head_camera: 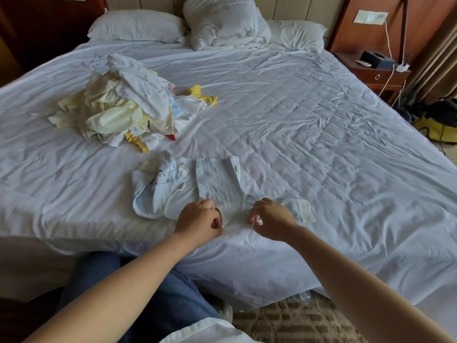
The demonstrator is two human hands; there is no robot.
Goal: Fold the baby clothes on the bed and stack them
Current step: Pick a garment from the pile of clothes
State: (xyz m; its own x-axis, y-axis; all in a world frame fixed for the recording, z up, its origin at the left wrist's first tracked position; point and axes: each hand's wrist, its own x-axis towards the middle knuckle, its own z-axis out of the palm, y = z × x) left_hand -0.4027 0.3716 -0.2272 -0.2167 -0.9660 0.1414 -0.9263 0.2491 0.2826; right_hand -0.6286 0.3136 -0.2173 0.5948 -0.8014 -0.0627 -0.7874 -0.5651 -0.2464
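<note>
Bed [321,125]: white sheet, wrinkled. Pale blue striped baby shirt [220,181] lies flat near the front edge, button placket up, one sleeve with a cream cuff [305,210] sticking out to the right.

Left hand [197,220]: fingers curled, thumb and fingers pinching the shirt's near edge. Right hand [272,220]: fingers curled, tips down at the shirt's near edge beside the sleeve; can't tell if it actually has fabric.

Blue bear-print garment [158,186] is bunched up and touches the shirt's left side. Unfolded pile of baby clothes [123,105], mostly white, cream and yellow, sits further back on the left, apart from the shirt.

At the headboard: a pillow [136,26] and a bundled duvet [222,23]. Wooden nightstand [378,75] is right of the bed. The person's jeans [168,298] and patterned carpet [296,320] show at the bottom.
</note>
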